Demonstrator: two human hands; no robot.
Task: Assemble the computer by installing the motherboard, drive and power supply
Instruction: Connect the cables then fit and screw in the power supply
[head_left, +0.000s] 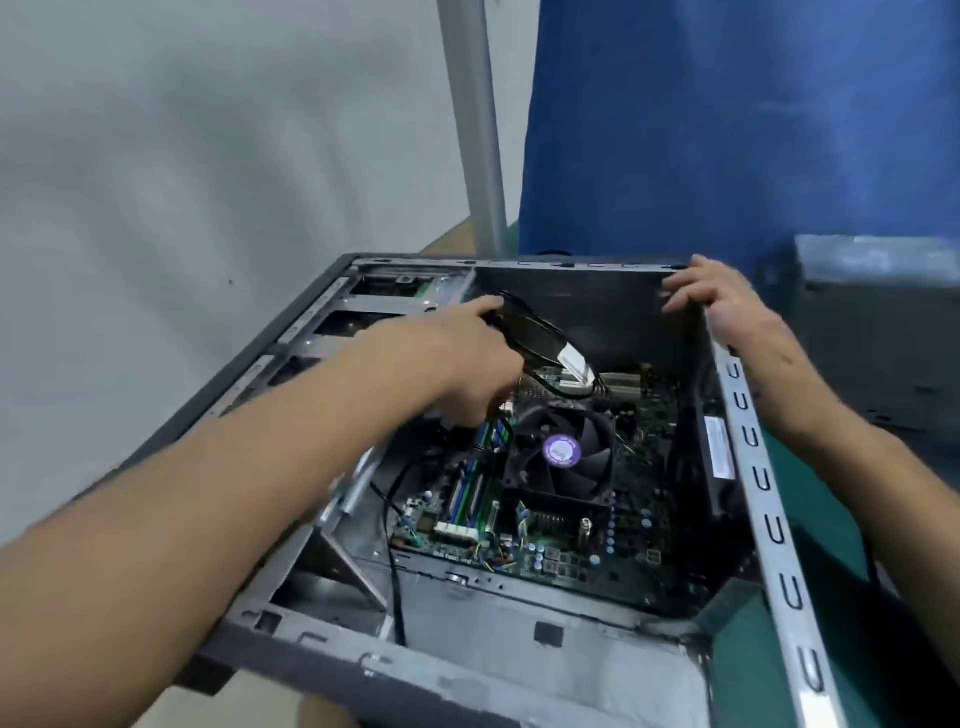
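1. The left hand (457, 358) is closed on a cable bundle (545, 343), lifting it off the motherboard (571, 530), probably for routing.
2. The right hand (727, 301) drapes, fingers loose, over the case (519, 654) at its far right corner, steadying it.
3. The motherboard sits inside the case; the drive bays (363, 312) at far left look empty, and walls hem the reach.

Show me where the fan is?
The fan sits mid-picture on the motherboard inside the case, just below the left hand holding cables.
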